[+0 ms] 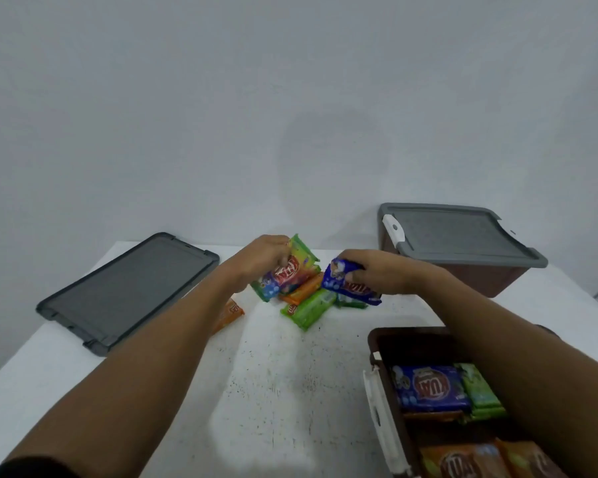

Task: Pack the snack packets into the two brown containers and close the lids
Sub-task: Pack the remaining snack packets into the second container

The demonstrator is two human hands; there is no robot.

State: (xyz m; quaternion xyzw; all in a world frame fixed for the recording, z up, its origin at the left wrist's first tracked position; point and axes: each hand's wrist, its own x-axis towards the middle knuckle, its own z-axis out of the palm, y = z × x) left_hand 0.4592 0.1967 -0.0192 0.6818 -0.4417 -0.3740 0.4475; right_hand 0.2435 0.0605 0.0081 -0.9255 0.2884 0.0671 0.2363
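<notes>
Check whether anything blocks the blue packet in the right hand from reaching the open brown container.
Nothing visible does. The right hand holds the blue packet, only bare table lies before the open container, and a grey lid lies off to the left.

We wore one camera on the head. It looked forward and down at the white table (273, 391) from close by. The left hand (266, 258) and right hand (377, 274) were mid-view, with the wall (290, 98) above.

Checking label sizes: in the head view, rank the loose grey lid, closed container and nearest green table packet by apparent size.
1. loose grey lid and closed container: look alike, distances differ, so unranked.
2. green packet: clearly smallest.
</notes>
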